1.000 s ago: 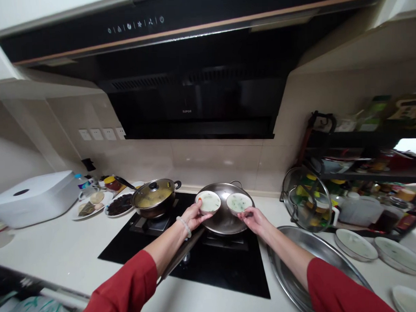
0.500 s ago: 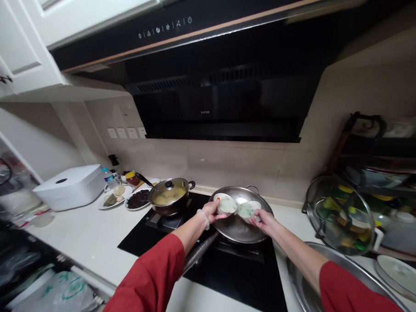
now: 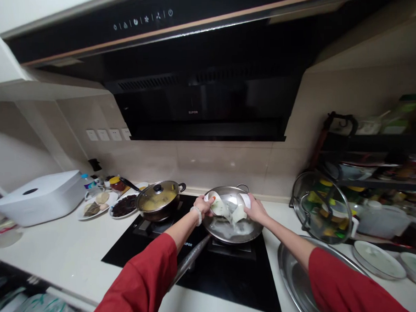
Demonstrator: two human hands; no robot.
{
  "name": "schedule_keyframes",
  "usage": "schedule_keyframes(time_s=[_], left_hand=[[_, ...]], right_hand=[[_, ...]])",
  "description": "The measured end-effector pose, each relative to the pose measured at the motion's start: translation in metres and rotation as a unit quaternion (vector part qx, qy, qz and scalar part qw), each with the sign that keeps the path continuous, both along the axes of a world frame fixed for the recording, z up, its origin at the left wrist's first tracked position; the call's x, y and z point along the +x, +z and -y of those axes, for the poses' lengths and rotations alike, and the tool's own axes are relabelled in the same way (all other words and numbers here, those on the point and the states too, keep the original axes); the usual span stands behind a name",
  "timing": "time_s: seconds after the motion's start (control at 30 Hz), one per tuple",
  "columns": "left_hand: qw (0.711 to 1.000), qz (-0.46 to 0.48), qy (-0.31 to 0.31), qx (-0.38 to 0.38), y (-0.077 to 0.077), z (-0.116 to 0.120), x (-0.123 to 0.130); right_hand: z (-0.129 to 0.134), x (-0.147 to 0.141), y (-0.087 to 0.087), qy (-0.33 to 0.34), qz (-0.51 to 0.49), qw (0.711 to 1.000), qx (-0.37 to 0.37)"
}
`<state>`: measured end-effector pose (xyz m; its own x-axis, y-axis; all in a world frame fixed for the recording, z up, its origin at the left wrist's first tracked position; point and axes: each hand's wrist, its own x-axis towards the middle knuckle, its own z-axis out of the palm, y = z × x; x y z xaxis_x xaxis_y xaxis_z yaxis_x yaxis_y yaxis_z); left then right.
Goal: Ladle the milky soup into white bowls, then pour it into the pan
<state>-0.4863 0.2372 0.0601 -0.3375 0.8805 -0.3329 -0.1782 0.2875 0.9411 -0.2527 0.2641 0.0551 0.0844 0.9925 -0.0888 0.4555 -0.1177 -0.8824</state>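
Observation:
My left hand [image 3: 203,206] grips a white bowl [image 3: 215,202], tipped inward over the wok [image 3: 218,229]. Across from it, my right hand [image 3: 257,210] holds a second white bowl [image 3: 245,201], also steeply tilted. Whitish liquid [image 3: 233,214] runs out of both bowls and pools in the wok. The wok rests on the right burner of the black cooktop [image 3: 230,277], its long handle [image 3: 192,258] pointing toward me. Some fingers are hidden behind the bowls.
Left of the wok stands a lidded pan [image 3: 158,202] with yellow contents. Plates of food [image 3: 124,205] and a white box [image 3: 39,198] sit farther left. A large metal basin [image 3: 289,272], a glass lid [image 3: 320,208] and two white dishes [image 3: 380,260] are at the right.
Both bowls have gone from nearly level to steeply tilted, and their liquid now pours into the wok. The view has shifted rightward.

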Motion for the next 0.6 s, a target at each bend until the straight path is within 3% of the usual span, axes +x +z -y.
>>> schedule_keyframes(time_s=[0.1, 0.2, 0.3, 0.37, 0.4, 0.6], left_hand=[[0.992, -0.110, -0.026, 0.054, 0.008, 0.003, 0.000], [0.969, -0.196, -0.082, 0.123, 0.017, 0.008, 0.002], [0.888, -0.364, -0.193, 0.204, 0.020, 0.013, 0.007], [0.826, -0.444, -0.246, 0.243, 0.020, 0.016, 0.010], [0.814, -0.454, -0.256, 0.256, 0.020, 0.017, 0.011], [0.810, -0.421, -0.276, 0.300, 0.023, 0.022, 0.015]], right_hand=[[0.009, 0.002, 0.006, 0.102, 0.166, 0.978, 0.078], [0.016, 0.002, 0.009, 0.194, 0.373, 0.895, 0.149], [0.020, 0.001, 0.010, 0.199, 0.445, 0.854, 0.181], [0.020, 0.001, 0.011, 0.191, 0.456, 0.846, 0.199], [0.021, 0.002, 0.011, 0.186, 0.456, 0.846, 0.204], [0.024, 0.006, 0.015, 0.172, 0.445, 0.852, 0.216]])
